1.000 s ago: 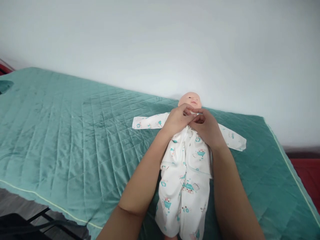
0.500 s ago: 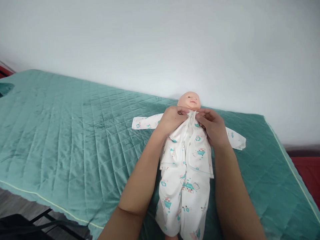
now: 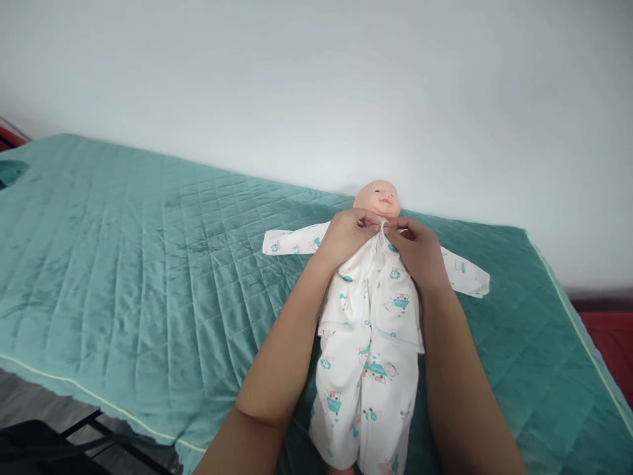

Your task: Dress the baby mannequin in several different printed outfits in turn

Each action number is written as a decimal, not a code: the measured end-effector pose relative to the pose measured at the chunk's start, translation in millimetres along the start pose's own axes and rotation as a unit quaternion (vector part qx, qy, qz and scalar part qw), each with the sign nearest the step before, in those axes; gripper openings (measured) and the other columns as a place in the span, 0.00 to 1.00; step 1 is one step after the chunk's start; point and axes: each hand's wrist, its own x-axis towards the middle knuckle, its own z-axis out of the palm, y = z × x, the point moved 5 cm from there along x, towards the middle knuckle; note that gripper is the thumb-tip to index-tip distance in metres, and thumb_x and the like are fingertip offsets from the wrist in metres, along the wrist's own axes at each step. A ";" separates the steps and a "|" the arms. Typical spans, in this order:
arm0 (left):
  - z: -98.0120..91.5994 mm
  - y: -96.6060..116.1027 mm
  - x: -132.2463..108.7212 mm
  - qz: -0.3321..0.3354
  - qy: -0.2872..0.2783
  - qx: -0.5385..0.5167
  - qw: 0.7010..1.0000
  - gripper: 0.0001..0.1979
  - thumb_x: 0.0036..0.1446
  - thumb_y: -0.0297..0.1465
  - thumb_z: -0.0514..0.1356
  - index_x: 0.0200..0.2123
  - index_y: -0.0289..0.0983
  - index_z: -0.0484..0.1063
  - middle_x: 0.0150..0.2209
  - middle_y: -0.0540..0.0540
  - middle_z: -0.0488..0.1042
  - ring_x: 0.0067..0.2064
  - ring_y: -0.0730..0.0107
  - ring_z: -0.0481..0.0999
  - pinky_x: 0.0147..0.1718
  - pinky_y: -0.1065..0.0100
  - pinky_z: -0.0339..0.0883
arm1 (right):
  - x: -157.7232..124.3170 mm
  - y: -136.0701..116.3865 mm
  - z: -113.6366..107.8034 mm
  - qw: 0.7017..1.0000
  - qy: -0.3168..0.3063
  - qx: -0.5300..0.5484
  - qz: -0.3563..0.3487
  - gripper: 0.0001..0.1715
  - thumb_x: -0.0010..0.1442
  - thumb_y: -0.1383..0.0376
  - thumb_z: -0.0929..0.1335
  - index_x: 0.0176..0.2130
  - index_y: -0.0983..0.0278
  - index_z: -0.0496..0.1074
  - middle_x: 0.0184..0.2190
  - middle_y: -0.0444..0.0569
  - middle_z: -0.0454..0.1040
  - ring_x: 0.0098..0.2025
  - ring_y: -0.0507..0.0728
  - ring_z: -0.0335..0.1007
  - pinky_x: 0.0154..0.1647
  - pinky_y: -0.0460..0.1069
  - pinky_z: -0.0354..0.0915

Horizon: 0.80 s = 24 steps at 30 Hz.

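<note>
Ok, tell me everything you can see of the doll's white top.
The white top looks like soft, thin cloth, printed with small teal and pinkish figures. It lies face up on the doll, its long sleeves spread to both sides on the green quilted cover. A front opening runs down the middle; the hem overlaps the matching trousers. The left hand and right hand pinch its neckline below the chin, hiding part of the chest.

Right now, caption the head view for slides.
Left hand and right hand pinch a white printed top at its neckline on a doll atop green quilting.
</note>
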 end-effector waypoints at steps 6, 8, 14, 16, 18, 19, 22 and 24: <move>3.5 -1.1 1.5 0.029 0.004 0.015 0.999 0.06 0.60 0.28 0.60 0.37 0.35 0.77 0.40 0.46 0.82 0.41 0.68 0.78 0.44 0.67 0.69 | -1.5 -2.3 1.1 1.000 -0.017 0.009 0.000 0.15 0.53 0.58 0.73 0.40 0.61 0.79 0.31 0.43 0.72 0.26 0.49 0.57 0.29 0.47 0.59; 4.9 -1.1 1.8 0.039 -0.001 0.029 0.999 0.06 0.61 0.28 0.59 0.37 0.35 0.77 0.40 0.46 0.81 0.41 0.67 0.78 0.44 0.67 0.68 | -1.9 -2.8 1.1 1.000 -0.022 0.006 0.001 0.15 0.52 0.58 0.73 0.40 0.61 0.79 0.32 0.44 0.72 0.26 0.49 0.56 0.29 0.47 0.58; 4.9 -0.1 2.1 0.036 0.008 0.016 0.999 0.05 0.60 0.27 0.59 0.35 0.36 0.75 0.39 0.46 0.81 0.41 0.68 0.78 0.44 0.67 0.68 | -1.0 -4.2 2.4 1.000 -0.021 -0.018 0.001 0.14 0.51 0.59 0.73 0.38 0.62 0.77 0.29 0.43 0.71 0.26 0.51 0.57 0.29 0.48 0.58; 3.8 -0.4 1.9 0.024 0.014 -0.007 1.000 0.04 0.59 0.26 0.60 0.36 0.36 0.75 0.40 0.45 0.81 0.41 0.68 0.78 0.45 0.67 0.69 | -0.5 -4.4 3.2 0.999 -0.025 -0.022 -0.006 0.13 0.52 0.59 0.73 0.38 0.62 0.77 0.28 0.43 0.71 0.26 0.51 0.58 0.29 0.48 0.59; 3.5 -0.3 1.6 0.020 0.014 -0.023 0.999 0.04 0.59 0.26 0.60 0.37 0.35 0.76 0.41 0.45 0.81 0.42 0.68 0.78 0.45 0.67 0.69 | -0.1 -3.9 3.6 0.999 -0.029 -0.026 -0.007 0.13 0.52 0.58 0.73 0.38 0.62 0.76 0.29 0.44 0.71 0.27 0.51 0.58 0.29 0.48 0.59; 3.5 -0.2 1.5 0.020 0.013 -0.026 0.999 0.04 0.60 0.27 0.60 0.38 0.35 0.76 0.41 0.44 0.81 0.43 0.68 0.78 0.46 0.67 0.69 | 0.2 -3.6 3.6 0.999 -0.029 -0.026 -0.007 0.13 0.52 0.58 0.73 0.38 0.62 0.76 0.30 0.44 0.71 0.27 0.51 0.58 0.29 0.48 0.58; 4.3 0.3 1.3 0.022 0.008 -0.023 0.999 0.06 0.61 0.29 0.59 0.39 0.36 0.77 0.41 0.45 0.81 0.43 0.67 0.78 0.45 0.66 0.69 | 0.6 -3.2 3.3 0.999 -0.029 -0.027 -0.010 0.13 0.52 0.59 0.73 0.37 0.62 0.75 0.32 0.44 0.72 0.27 0.50 0.58 0.29 0.48 0.58; 5.2 0.7 1.1 0.022 0.008 -0.016 1.000 0.08 0.61 0.31 0.60 0.41 0.36 0.77 0.38 0.46 0.81 0.40 0.67 0.78 0.43 0.66 0.68 | 0.6 -3.3 3.6 0.999 -0.034 -0.029 -0.010 0.12 0.53 0.59 0.72 0.37 0.62 0.75 0.31 0.43 0.71 0.27 0.50 0.57 0.29 0.48 0.57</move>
